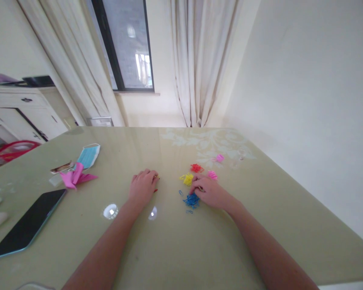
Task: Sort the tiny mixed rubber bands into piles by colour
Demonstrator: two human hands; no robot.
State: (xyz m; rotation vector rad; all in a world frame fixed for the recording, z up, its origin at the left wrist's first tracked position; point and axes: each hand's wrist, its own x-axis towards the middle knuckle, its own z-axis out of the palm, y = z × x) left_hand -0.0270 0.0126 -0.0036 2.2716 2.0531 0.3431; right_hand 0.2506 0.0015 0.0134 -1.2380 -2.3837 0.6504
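My right hand (210, 191) reaches in from the right, its thumb and forefinger pinched together at the upper edge of a pile of blue paper clips (191, 200). Whatever sits between those fingertips is too small to make out. Just beyond are a yellow paper clip pile (187, 179), a red pile (196, 168) and a pink pile (212, 175). My left hand (143, 186) rests on the table with its fingers curled; a small yellowish bit (158, 177) and a red bit (155, 190) peek out beside the fingertips. What it holds is hidden.
A pink item (219, 158) lies farther back on the glossy table (175, 249). Toward the left are a tablet (30, 223), a pink folded-paper shape (76, 177) and a blue face mask (89, 156). A wall (314, 100) borders the right side.
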